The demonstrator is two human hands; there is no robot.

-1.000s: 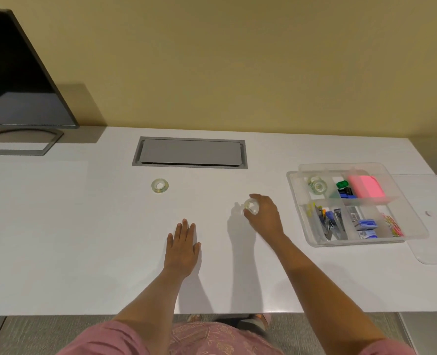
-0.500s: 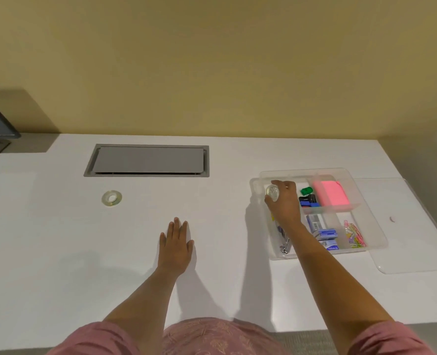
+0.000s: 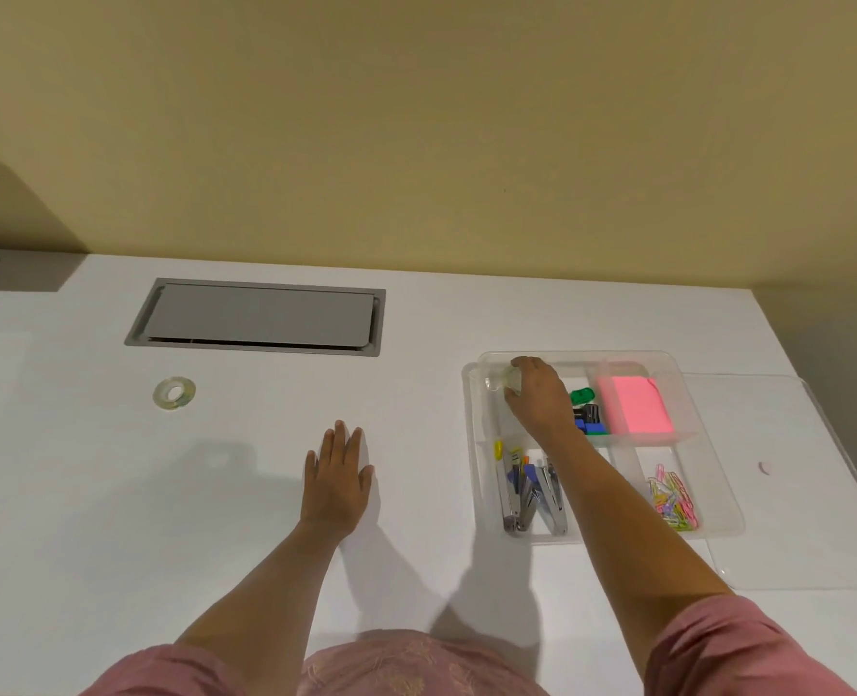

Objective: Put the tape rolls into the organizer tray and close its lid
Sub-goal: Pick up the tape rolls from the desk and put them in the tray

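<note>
A clear organizer tray stands on the white desk at the right, uncovered. My right hand reaches into its far left compartment, fingers closed on a clear tape roll low inside that compartment. A tape roll seen there earlier is hidden under the hand. Another clear tape roll lies on the desk to the left. My left hand rests flat on the desk, palm down, holding nothing. The clear lid lies flat to the right of the tray, partly under it.
The tray also holds a pink sticky-note pad, binder clips, staplers and coloured paper clips. A grey cable hatch is set into the desk at the back. The wall runs behind the desk.
My right hand carried a tape roll from the middle of the desk rightward and lowered it into the tray's far left compartment. The left hand stayed flat. The view shifted right.
</note>
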